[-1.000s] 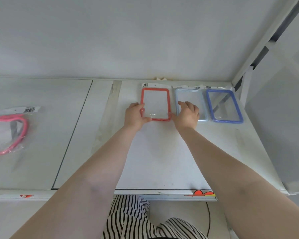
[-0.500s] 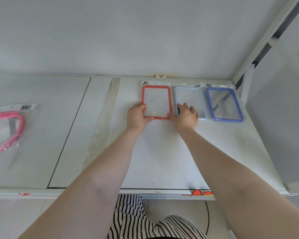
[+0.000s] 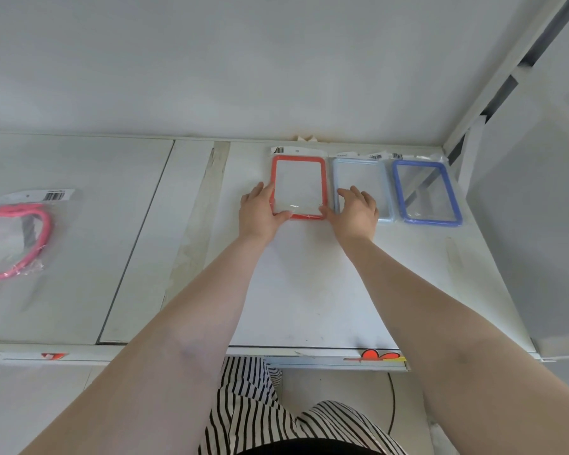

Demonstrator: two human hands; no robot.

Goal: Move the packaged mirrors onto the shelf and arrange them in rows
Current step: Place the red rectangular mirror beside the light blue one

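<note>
Three packaged rectangular mirrors lie side by side at the back of the white shelf. The red-framed mirror is leftmost, the pale blue one is in the middle, and the dark blue one is on the right. My left hand grips the red mirror's lower left corner, thumb on its front edge. My right hand holds the red mirror's lower right corner and lies over part of the pale blue mirror.
A pink round-framed packaged mirror lies far left on the adjoining shelf panel. A white wall rises behind the shelf. A white upright post and side panel close off the right end. A striped garment shows below the front edge.
Both hands have pushed the red mirror slightly back toward the wall, lining it up with the two blue ones. The camera view shifted a little.
</note>
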